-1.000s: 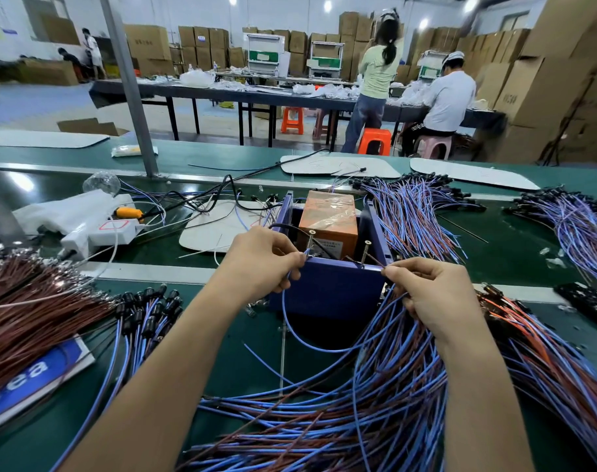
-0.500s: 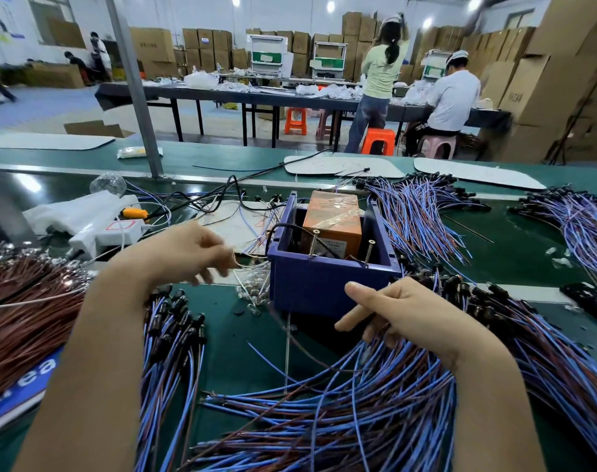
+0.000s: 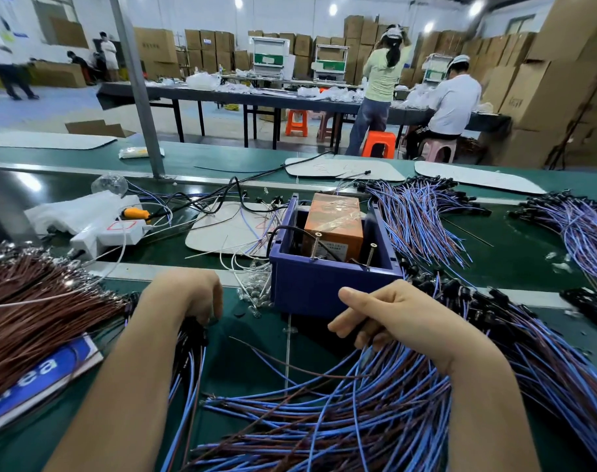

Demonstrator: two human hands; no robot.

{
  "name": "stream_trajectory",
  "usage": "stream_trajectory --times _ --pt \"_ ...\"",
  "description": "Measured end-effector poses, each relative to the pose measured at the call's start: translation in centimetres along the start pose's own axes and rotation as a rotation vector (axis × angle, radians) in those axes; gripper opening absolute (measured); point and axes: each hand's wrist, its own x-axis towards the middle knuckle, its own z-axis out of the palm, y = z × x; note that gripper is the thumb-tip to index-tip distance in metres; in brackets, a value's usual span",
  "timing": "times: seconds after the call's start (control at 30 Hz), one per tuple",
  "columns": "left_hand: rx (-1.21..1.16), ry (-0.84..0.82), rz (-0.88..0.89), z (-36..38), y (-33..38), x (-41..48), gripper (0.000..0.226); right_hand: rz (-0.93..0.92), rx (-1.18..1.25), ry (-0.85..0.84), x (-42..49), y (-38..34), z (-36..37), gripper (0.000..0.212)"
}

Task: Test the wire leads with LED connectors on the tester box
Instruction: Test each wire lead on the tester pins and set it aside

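Where the left hand (image 3: 184, 294) curls down, its fingers (image 3: 216, 301) bend over the black connectors (image 3: 192, 335) at the head of a small bundle of blue and brown leads (image 3: 188, 376). The fingertips are hidden among the connectors, so I cannot tell whether they grip one or only rest there. The right hand (image 3: 406, 318) hangs over the large pile of wire leads (image 3: 341, 420), its fingers bent down into the top of the pile and its thumb (image 3: 349, 295) straight and lifted away from them. Whether a lead is pinched underneath cannot be told.

Just beyond the two hands stands the tester box (image 3: 324, 291), a blue open-topped tub on the green table (image 3: 249, 356), with the right thumb close to its front wall. Inside it sit an orange block (image 3: 334, 223) wrapped in clear tape and two upright screws (image 3: 315, 245) near the front rim. Left of the box lie small clear bulbs (image 3: 252, 294) and a pale mat (image 3: 229, 229) crossed by loose wires.

Far left, a thick sheaf of brown wires (image 3: 28, 311) lies over a blue-and-white card (image 3: 41, 373), with a white power strip (image 3: 109, 233) beyond it. More blue and brown bundles (image 3: 423, 219) fan out right of the box. Across the room are a standing person (image 3: 382, 80) and a seated person (image 3: 453, 100), backs turned, near stacked cardboard boxes (image 3: 562, 97).
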Motion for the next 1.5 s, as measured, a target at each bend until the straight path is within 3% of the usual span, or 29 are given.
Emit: stream_trajectory --times 0.13,0.33,0.4,0.47,0.57,0.6,0.7,0.8,0.87,0.97,1.03,1.13,1.23,1.3,1.4,1.5 --pt "-0.043 0.014 0.118 -0.5 1.1 -1.3 0.025 -0.014 0.025 0.007 0.2 0.1 0.2 0.042" --pt "-0.694 0.247 0.731 -2.9 4.9 -7.0 0.024 -0.127 0.085 0.027 1.0 -1.0 1.8 0.016" --pt "-0.811 0.273 0.931 -2.7 7.3 -8.7 0.025 -0.208 0.134 0.023 1.2 -1.8 2.8 0.007" --pt "-0.873 0.303 1.032 -2.0 9.4 -9.5 0.026 -0.295 0.235 0.081 1.5 -2.3 3.4 0.012" --pt "-0.924 0.353 0.985 -1.3 10.8 -9.3 0.034 -0.283 0.431 0.23 1.4 -2.6 3.2 0.023" --pt "-0.949 0.304 0.936 -1.1 10.9 -9.1 0.037 -0.256 0.491 0.275 1.3 -2.6 2.8 0.028" --pt "-0.992 -0.075 0.811 -0.5 10.8 -9.0 0.044 -0.218 0.684 0.401 0.9 -2.1 1.3 0.037" --pt "-0.855 -0.126 0.759 -0.9 9.7 -8.6 0.038 -0.156 0.78 0.532 0.2 -0.9 -0.5 0.031" --pt "-0.694 -0.094 0.747 -1.7 8.5 -8.3 0.028 -0.081 0.671 0.689 -0.1 0.4 -1.9 0.031" --pt "-0.56 -0.053 0.691 -2.7 6.2 -8.2 0.019 0.074 0.103 0.939 -0.1 2.9 -3.5 0.031" --pt "-0.469 0.01 0.63 -3.2 4.7 -8.1 0.015 0.161 -0.045 0.962 -0.2 3.8 -3.9 0.024" --pt "-0.418 0.103 0.567 -3.6 3.1 -7.9 0.013 0.275 -0.069 0.948 -0.1 4.2 -3.9 0.054" --pt "-0.446 0.168 0.57 -3.7 2.9 -7.8 0.012 0.214 0.04 0.947 0.1 3.9 -3.6 0.096" --pt "-0.45 0.169 0.603 -3.6 3.6 -7.9 0.013 0.2 0.045 0.978 0.3 3.4 -3.3 0.11" --pt "-0.431 0.207 0.649 -3.3 4.7 -8.0 0.013 0.126 -0.096 1.062 0.0 1.8 -2.8 0.099" --pt "-0.483 0.231 0.695 -2.9 6.0 -8.2 0.009 -0.092 -0.091 0.972 -0.3 0.1 -1.9 0.062"
